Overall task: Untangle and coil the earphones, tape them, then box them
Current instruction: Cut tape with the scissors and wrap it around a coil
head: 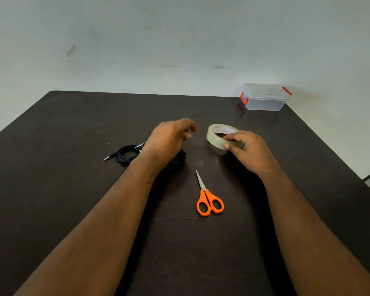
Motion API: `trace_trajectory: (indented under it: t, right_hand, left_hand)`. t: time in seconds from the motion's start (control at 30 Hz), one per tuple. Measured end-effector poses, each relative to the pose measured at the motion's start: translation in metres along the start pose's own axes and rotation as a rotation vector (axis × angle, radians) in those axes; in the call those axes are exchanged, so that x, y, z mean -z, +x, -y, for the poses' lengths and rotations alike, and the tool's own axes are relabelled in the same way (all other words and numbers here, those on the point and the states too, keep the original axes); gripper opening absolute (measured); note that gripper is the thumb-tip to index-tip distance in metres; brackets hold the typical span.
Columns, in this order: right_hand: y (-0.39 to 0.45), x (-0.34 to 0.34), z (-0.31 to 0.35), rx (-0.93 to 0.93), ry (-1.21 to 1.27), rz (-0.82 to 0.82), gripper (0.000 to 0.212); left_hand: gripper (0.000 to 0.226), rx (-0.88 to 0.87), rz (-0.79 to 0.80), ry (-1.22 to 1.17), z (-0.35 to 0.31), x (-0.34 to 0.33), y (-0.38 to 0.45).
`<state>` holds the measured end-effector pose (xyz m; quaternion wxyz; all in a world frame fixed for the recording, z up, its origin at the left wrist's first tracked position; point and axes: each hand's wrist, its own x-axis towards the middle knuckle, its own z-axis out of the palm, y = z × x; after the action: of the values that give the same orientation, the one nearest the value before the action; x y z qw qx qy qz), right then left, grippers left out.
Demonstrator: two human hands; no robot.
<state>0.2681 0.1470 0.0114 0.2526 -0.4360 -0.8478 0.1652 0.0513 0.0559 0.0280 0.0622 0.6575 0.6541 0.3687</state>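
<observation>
Black earphones (126, 154) lie coiled on the dark table (73, 124), their jack plug pointing left; my left wrist hides part of the bundle. My left hand (169, 137) hovers above them, fingers loosely apart and holding nothing. A roll of clear tape (217, 135) is tilted up off the table, and my right hand (247, 149) grips its near rim with thumb and fingers. The clear plastic box (265, 99) with red latches stands closed at the table's far right corner.
Orange-handled scissors (208, 199) lie shut between my forearms, blades pointing away from me. A pale wall rises behind the table. The table's right edge runs diagonally past the box.
</observation>
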Motion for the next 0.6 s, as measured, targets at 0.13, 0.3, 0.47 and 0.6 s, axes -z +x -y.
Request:
trace_trajectory:
  t: [0.13, 0.3, 0.47, 0.6]
  right_hand:
    - [-0.004, 0.009, -0.013, -0.105, 0.102, -0.177, 0.025]
    - [-0.004, 0.0, 0.001, -0.022, 0.084, -0.208, 0.027]
    - [-0.008, -0.002, 0.009, 0.112, -0.004, -0.282, 0.025]
    - [-0.008, -0.001, 0.011, 0.225, -0.025, -0.363, 0.022]
  left_hand:
    - [0.018, 0.069, -0.254, -0.099, 0.016, 0.015, 0.0]
    - [0.029, 0.065, -0.19, -0.163, -0.006, -0.002, -0.003]
    - [0.079, 0.036, -0.009, 0.024, -0.027, -0.02, -0.009]
    - [0.067, 0.035, -0.013, -0.024, -0.026, -0.021, -0.01]
